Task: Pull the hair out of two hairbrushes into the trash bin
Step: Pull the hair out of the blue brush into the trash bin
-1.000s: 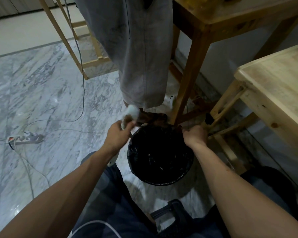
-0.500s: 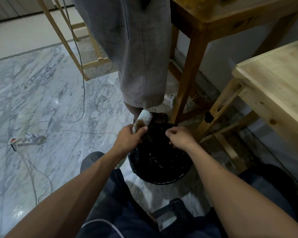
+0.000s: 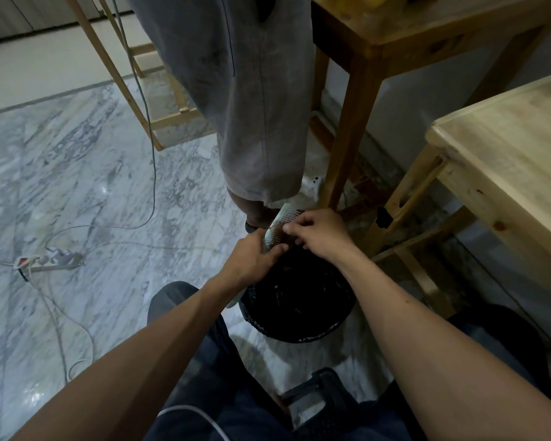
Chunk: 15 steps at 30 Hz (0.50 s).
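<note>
A pale hairbrush (image 3: 280, 225) with white bristles and dark hair caught in them is held upright over the far rim of the trash bin (image 3: 303, 329), a round bin lined with a black bag. My left hand (image 3: 252, 259) grips the brush by its lower part; the handle end pokes out below my wrist. My right hand (image 3: 315, 233) rests against the bristle face, its fingertips pinched on the hair there. Only one brush is in sight.
Another person's leg in grey shorts (image 3: 255, 106) stands just beyond the bin. A wooden table leg (image 3: 347, 144) rises behind my right hand, and a light wooden table (image 3: 506, 160) is at the right. A power strip (image 3: 45, 261) with cables lies on the marble floor at left.
My right hand has moved from the bin's far rim to the brush and now pinches at the bristles. My left hand has turned the brush so its bristles face the right hand.
</note>
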Motion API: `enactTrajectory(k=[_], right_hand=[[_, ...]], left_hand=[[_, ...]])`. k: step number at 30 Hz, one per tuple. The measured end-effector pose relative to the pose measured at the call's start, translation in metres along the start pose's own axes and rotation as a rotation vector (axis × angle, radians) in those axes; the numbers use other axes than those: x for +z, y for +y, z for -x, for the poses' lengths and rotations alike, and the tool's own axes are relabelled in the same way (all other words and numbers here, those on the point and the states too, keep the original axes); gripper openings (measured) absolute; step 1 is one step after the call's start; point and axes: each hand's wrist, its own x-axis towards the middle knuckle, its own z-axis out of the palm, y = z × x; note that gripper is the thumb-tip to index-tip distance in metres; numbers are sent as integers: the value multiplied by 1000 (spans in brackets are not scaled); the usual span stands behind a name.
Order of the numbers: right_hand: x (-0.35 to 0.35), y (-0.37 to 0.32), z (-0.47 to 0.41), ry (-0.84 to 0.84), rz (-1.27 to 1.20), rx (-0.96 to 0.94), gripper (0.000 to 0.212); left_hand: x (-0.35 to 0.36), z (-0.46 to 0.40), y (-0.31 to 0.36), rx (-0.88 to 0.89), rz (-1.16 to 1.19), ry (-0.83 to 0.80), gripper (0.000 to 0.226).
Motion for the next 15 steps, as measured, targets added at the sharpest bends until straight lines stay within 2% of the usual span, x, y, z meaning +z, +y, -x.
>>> enactTrajectory(k=[6, 12, 15], right_hand=[[-24, 16, -5, 138, 14, 65, 18], [-31, 21, 0, 254, 0, 176, 20], [-28, 17, -1, 346, -11, 233, 27]], left_hand=[[-9, 1, -22, -72, 58, -13, 30], [-16, -1, -18, -85, 122, 59, 24], [-22, -9, -15, -123, 88, 123, 34]])
